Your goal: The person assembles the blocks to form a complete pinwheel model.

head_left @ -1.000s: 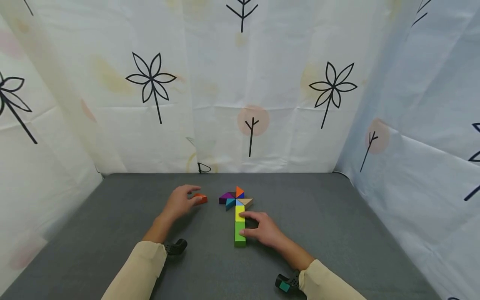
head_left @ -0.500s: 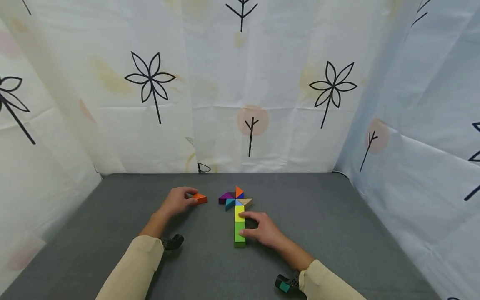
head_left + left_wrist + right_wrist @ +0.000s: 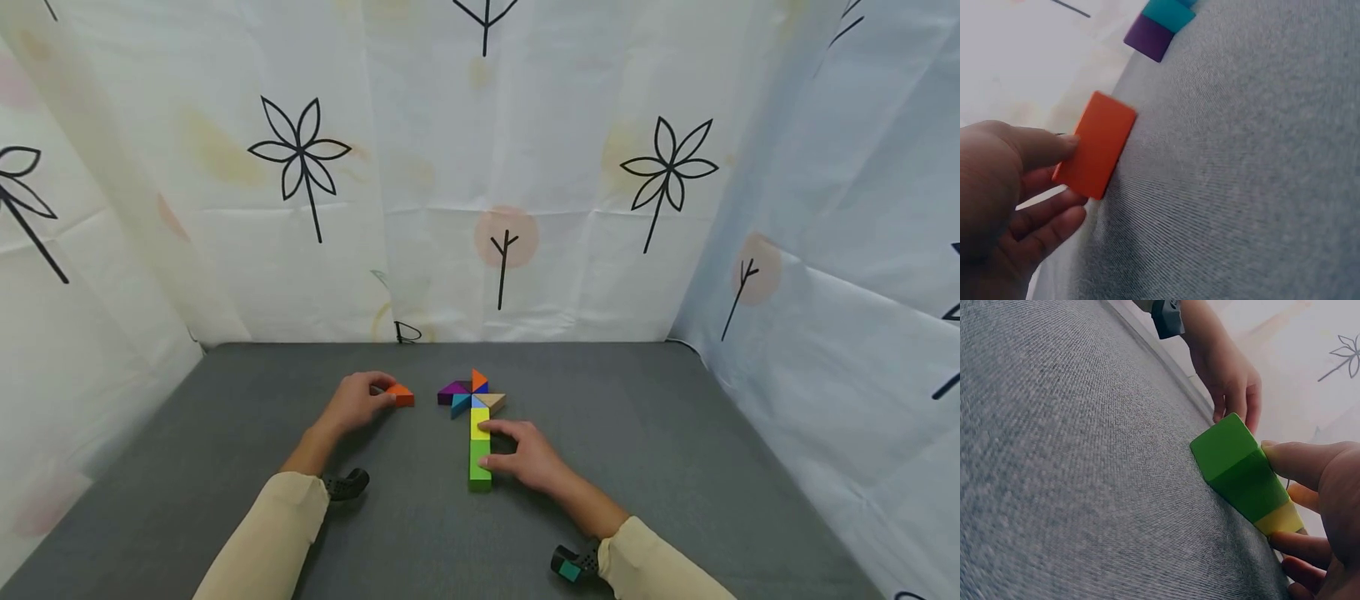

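My left hand [image 3: 358, 402] pinches an orange triangular block [image 3: 1099, 145] between thumb and fingers, just left of a pinwheel of coloured triangular blocks. In that pinwheel I see a purple block [image 3: 452, 389], a teal one [image 3: 460, 406], an orange one [image 3: 479, 382] and a tan one [image 3: 492, 401], with blue pieces at the centre. Below it a yellow block [image 3: 480, 423] and a green block [image 3: 480, 467] stand end to end like a stem. My right hand [image 3: 531, 458] rests at their right side, thumb touching the green block and forefinger the yellow one.
A dark grey cloth [image 3: 645, 433] covers the table. White sheets [image 3: 585, 250] with printed plants hang behind and at both sides. A dark camera strap is on each wrist.
The left hand has drawn slightly left and turned the orange triangular block, so its pointed top now faces away from me. The right hand and the pinwheel stay in place.
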Available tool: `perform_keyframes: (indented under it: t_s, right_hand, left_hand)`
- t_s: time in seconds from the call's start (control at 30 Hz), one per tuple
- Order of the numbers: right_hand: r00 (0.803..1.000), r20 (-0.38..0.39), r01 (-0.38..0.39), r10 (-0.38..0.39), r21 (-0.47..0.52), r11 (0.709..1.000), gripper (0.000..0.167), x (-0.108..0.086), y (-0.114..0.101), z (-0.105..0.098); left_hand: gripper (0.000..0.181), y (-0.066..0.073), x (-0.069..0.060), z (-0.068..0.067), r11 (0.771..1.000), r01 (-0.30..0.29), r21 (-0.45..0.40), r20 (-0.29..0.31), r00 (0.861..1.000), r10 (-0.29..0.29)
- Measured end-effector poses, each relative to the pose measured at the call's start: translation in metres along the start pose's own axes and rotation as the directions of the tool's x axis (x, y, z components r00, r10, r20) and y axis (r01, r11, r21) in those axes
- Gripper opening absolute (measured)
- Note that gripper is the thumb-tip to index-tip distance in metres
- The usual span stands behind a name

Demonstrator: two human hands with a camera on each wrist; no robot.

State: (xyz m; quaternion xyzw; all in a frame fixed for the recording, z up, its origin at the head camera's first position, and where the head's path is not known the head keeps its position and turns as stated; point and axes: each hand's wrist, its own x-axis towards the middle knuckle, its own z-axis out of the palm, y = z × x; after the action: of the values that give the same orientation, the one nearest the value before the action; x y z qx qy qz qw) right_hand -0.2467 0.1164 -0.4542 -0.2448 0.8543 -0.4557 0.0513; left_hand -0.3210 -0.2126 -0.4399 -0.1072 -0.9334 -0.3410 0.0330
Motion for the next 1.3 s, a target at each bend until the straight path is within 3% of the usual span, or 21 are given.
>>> perform_keyframes:
  t_s: [0.13, 0.27, 0.43, 0.73, 1.03, 1.3]
  right_hand:
    - [1.000, 0.001, -0.020, 0.020, -0.002, 1.000, 0.050, 0.000, -0.001, -0.001]
    - [1.000, -0.003, -0.029, 0.029, -0.009, 1.000, 0.050, 0.000, 0.000, -0.001]
    - [1.000, -0.003, -0.011, 0.011, -0.016, 1.000, 0.050, 0.000, -0.001, -0.001]
    - [0.999, 0.003, -0.035, 0.035, -0.004, 0.999, 0.049, 0.000, -0.001, 0.001]
    - [0.999, 0.000, -0.044, 0.044, -0.005, 0.999, 0.049, 0.000, -0.003, -0.002]
    - [0.999, -0.004, -0.044, 0.044, -0.013, 0.999, 0.050, 0.000, -0.003, -0.001]
  left_hand:
    - [0.020, 0.005, -0.001, -0.001, 0.999, -0.040, -0.002, -0.017, 0.999, 0.040]
    - [0.029, 0.009, -0.001, 0.001, 0.998, -0.064, 0.013, 0.026, 0.998, 0.064]
    - [0.036, 0.009, 0.001, 0.007, 0.998, -0.053, 0.043, 0.057, 0.997, 0.051]
    - [0.035, 0.015, 0.001, 0.009, 0.999, -0.026, 0.034, 0.019, 1.000, 0.025]
    - [0.035, 0.038, -0.008, 0.007, 0.998, -0.058, 0.004, -0.025, 0.998, 0.058]
    - [0.034, 0.056, -0.017, 0.021, 0.997, -0.073, -0.001, 0.004, 0.997, 0.073]
